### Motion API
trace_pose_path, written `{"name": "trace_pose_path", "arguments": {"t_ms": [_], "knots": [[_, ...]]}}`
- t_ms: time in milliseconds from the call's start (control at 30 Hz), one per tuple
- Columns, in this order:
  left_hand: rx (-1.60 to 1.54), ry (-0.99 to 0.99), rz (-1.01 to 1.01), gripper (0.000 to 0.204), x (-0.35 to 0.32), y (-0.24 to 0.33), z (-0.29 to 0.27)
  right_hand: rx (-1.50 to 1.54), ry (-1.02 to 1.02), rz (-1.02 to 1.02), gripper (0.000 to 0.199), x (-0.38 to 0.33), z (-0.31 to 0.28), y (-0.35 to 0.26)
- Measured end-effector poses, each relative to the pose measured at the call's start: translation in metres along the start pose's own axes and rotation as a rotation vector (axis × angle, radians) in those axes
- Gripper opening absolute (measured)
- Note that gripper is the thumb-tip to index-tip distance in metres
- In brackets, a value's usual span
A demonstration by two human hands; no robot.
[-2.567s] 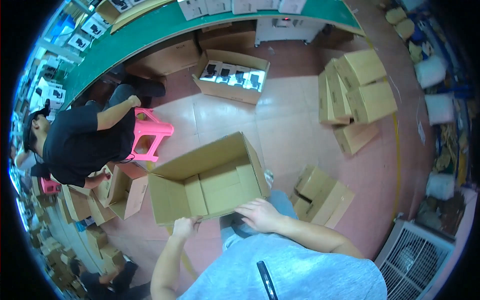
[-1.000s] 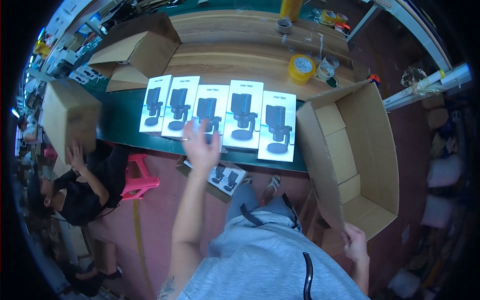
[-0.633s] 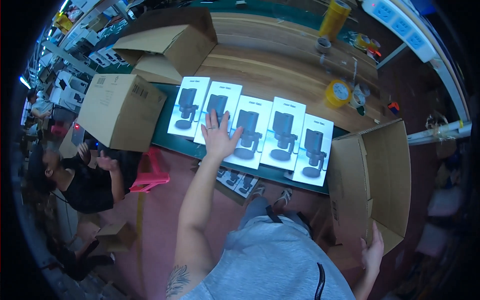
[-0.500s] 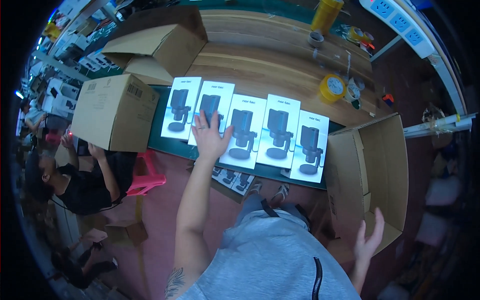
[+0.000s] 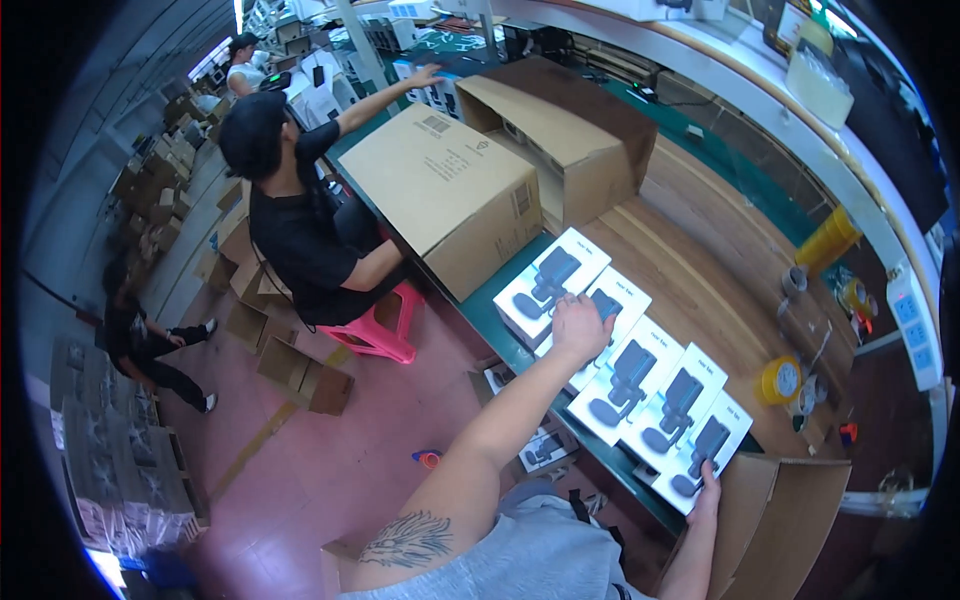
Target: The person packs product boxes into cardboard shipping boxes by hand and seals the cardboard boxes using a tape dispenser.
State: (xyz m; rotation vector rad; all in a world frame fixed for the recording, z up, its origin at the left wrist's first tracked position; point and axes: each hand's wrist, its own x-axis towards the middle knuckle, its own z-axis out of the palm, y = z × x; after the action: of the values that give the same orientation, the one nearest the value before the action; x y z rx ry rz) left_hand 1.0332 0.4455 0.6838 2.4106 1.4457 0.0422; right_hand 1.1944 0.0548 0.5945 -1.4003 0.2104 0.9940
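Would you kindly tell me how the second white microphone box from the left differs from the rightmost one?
The left hand partly covers the second microphone box; the right hand is at the edge of the rightmost microphone box. The second microphone box lies within the row; the rightmost microphone box ends it. Both are white, with a dark microphone pictured on top.

Green bench (image 5: 485,303) | five white boxes (image 5: 630,378) | brown carton (image 5: 445,190) | wooden board (image 5: 690,245): tape rolls (image 5: 778,380)

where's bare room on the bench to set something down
The wooden board has a bare stretch behind the white boxes, between the brown cartons and yellow tape. The front edge is crowded: boxes side by side, left hand and right hand at them.
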Motion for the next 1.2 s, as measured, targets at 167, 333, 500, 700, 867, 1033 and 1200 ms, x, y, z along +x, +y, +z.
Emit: {"name": "trace_pose_path", "arguments": {"t_ms": [167,333,500,700,867,1033,1200], "knots": [[-0.053,0.005,-0.094,0.088,0.004,-0.013,-0.006,0.052,-0.091,-0.03,0.052,-0.003,-0.006,-0.012],[-0.491,-0.375,-0.019,0.11,0.017,-0.066,-0.001,0.204,-0.172,-0.043,0.05,0.015,-0.012,-0.001],[-1.054,-0.592,-0.051,0.074,0.003,-0.078,0.004,0.187,-0.148,-0.066,0.056,0.009,-0.008,0.003],[-1.291,-0.4,-0.101,0.05,-0.043,-0.085,-0.071,0.217,-0.031,-0.131,0.055,-0.062,0.017,-0.046],[-1.201,0.095,0.478,0.062,-0.006,-0.292,-0.151,0.262,-0.483,-0.606,0.105,-0.142,0.07,-0.119],[-1.658,0.056,0.429,0.061,-0.026,-0.053,-0.208,0.268,-0.227,-0.828,0.095,-0.236,0.014,-0.128],[-1.621,-0.353,0.987,0.065,0.002,0.055,-0.194,0.401,0.078,-1.289,0.078,-0.296,-0.066,-0.064]]}}
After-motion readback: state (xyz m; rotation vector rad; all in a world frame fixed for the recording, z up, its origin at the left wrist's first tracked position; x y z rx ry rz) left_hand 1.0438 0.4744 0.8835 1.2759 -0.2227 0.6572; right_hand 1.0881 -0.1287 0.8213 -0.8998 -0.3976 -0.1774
